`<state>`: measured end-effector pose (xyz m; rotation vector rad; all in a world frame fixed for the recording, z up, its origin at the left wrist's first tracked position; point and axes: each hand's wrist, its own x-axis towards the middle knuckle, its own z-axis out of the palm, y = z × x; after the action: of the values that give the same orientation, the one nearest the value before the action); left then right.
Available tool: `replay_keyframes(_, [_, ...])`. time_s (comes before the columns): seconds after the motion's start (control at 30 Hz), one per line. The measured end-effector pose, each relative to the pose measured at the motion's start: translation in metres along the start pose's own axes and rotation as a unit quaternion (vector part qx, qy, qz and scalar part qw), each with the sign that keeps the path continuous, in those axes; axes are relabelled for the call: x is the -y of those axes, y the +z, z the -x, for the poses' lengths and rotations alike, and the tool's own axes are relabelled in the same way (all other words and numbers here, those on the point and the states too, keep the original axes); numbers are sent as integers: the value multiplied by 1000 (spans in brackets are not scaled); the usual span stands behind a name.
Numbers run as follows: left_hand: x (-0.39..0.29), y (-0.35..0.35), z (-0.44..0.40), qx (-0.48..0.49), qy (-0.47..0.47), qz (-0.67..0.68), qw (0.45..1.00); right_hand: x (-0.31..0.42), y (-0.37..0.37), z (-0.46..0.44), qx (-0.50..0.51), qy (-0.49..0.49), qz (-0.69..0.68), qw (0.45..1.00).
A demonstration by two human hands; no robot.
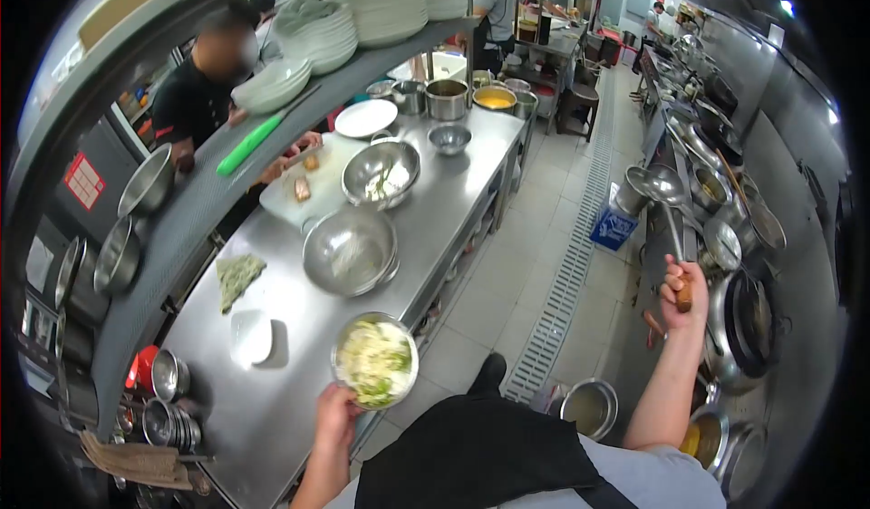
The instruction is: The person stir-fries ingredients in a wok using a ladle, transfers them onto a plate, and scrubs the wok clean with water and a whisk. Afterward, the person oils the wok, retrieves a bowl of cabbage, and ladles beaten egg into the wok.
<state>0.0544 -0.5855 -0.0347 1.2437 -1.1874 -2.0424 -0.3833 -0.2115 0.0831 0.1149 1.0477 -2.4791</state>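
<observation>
My left hand (pixel 336 416) grips the near rim of a metal bowl (pixel 415 364) at the table's edge. Shredded yellow-green and white food (pixel 373 359) fills this bowl. Out to the right, my right hand (pixel 681 293) is wrapped round the wooden handle of a ladle (pixel 673 228). The ladle's round head reaches forward over the stove side, close to a metal pot (pixel 632 192). On the table beyond the held bowl are a small white dish (pixel 252 338) and a large metal bowl (pixel 349 253).
A steel table (pixel 453 205) runs along the left, under a shelf (pixel 195 205) of stacked plates. Across it, a person's hands are at a white cutting board (pixel 337 157). Woks (pixel 739 328) and pots line the right. A drain grate (pixel 566 278) crosses the floor.
</observation>
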Motion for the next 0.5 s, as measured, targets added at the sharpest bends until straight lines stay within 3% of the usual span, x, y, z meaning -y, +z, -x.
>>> replay_keyframes(0.17, [0, 133, -62, 85, -46, -4, 995, -5, 46, -112, 64, 112, -9, 992])
replay_keyframes(0.33, [-16, 216, -101, 109, -34, -85, 990, -17, 101, -208, 103, 199, 35, 974])
replay_keyframes(0.43, [-32, 259, -124, 101, -68, -56, 991, -20, 134, -256, 142, 227, 61, 962])
replay_keyframes(0.5, [-29, 275, -155, 144, -59, -86, 984, -19, 155, -283, 145, 220, 88, 961])
